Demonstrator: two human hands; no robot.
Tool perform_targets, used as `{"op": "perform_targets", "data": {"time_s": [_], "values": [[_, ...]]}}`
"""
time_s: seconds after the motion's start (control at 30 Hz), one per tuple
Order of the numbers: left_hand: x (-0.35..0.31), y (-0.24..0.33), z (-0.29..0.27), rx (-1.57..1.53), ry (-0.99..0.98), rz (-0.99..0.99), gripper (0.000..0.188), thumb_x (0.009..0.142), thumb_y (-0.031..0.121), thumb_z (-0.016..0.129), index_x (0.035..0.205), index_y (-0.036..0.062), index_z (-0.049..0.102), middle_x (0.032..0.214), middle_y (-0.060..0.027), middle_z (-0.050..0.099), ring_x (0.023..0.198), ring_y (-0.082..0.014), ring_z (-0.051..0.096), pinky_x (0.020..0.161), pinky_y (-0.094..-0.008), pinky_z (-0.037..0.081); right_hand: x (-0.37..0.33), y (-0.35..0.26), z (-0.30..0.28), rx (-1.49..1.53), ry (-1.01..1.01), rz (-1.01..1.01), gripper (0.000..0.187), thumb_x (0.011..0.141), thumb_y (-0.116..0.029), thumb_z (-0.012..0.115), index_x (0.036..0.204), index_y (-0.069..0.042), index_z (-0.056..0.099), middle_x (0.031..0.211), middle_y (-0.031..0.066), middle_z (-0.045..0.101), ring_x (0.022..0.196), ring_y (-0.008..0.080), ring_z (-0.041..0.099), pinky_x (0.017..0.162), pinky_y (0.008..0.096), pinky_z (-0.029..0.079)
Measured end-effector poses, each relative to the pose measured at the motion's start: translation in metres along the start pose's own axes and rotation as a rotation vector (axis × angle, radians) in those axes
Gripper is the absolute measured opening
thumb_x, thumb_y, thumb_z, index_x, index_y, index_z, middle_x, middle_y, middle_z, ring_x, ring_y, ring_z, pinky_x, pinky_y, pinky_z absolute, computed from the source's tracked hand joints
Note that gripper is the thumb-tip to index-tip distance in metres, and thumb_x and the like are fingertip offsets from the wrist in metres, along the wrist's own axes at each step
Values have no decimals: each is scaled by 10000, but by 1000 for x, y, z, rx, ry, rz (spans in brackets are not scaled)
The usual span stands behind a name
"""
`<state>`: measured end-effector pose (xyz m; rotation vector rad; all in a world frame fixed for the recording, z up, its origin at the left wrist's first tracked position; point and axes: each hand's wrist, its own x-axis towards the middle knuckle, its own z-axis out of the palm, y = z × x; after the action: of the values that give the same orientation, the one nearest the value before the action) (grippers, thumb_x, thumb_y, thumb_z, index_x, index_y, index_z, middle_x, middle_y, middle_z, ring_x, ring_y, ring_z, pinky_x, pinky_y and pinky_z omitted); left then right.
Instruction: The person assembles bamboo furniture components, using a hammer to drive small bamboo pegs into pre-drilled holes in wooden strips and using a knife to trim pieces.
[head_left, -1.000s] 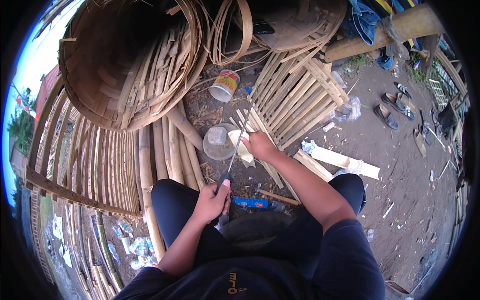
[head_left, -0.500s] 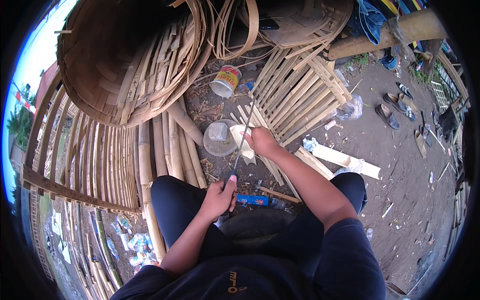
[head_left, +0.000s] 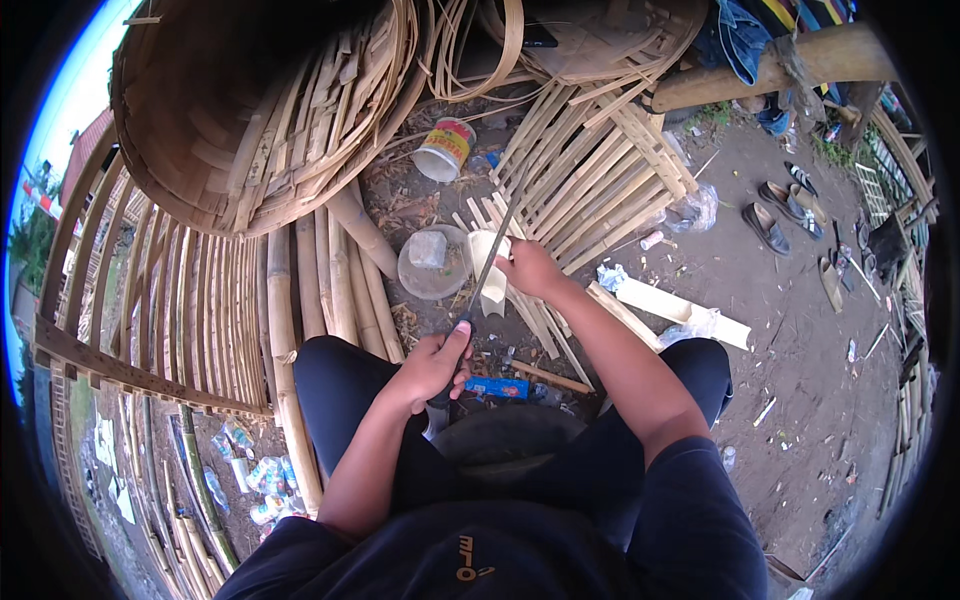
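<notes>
Long slanting blade (head_left: pixel 500 237), pale curved bamboo (head_left: pixel 496 284)

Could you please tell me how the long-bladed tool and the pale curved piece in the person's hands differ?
Shape: the long-bladed tool is long and narrow, while the pale curved piece is shorter and broader.
Colour: the tool is dark, whereas the piece is creamy.
Hold: the tool is in the left hand, the piece in the right hand.
Both are hand-held.

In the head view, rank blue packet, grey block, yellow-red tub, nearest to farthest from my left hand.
1. Blue packet, right of your left hand.
2. Grey block, ahead of that hand.
3. Yellow-red tub, farther ahead.
</notes>
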<state>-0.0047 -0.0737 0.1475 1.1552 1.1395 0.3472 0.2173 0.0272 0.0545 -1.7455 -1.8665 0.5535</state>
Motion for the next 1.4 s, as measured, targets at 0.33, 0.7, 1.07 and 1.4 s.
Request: {"op": "perform_targets", "data": {"time_s": [0.33,0.7,1.07,1.4], "values": [[20,33,-21,12,56,13,487,990,488,410,809,41,477,551,-20,437,423,-121,404,429,-273,346,-75,145,113,-153,-364,799,325,784,-175,648,1079,-46,680,1130,155,665,1046,278,651,832,417,543],[35,17,-30,-55,144,19,477,995,486,400,828,45,470,561,-21,419,432,-111,394,424,-260,348,-191,187,212,-332,-599,686,332,906,-246,501,1170,-69,599,1197,165,616,1123,341,594,916,565,460],[29,17,-38,-199,43,-58,494,982,507,423,829,39,471,554,-25,426,411,-121,403,415,-258,356,-199,199,237,-382,-589,678,289,917,-222,481,1151,-114,610,1234,123,570,1204,310,503,966,508,397],[19,17,-43,-248,12,-67,504,971,510,452,834,26,488,553,-30,438,407,-126,409,411,-269,365,-175,151,184,-356,-596,637,423,772,-335,648,1111,-82,627,1099,149,661,1078,326,624,912,483,498]]}}
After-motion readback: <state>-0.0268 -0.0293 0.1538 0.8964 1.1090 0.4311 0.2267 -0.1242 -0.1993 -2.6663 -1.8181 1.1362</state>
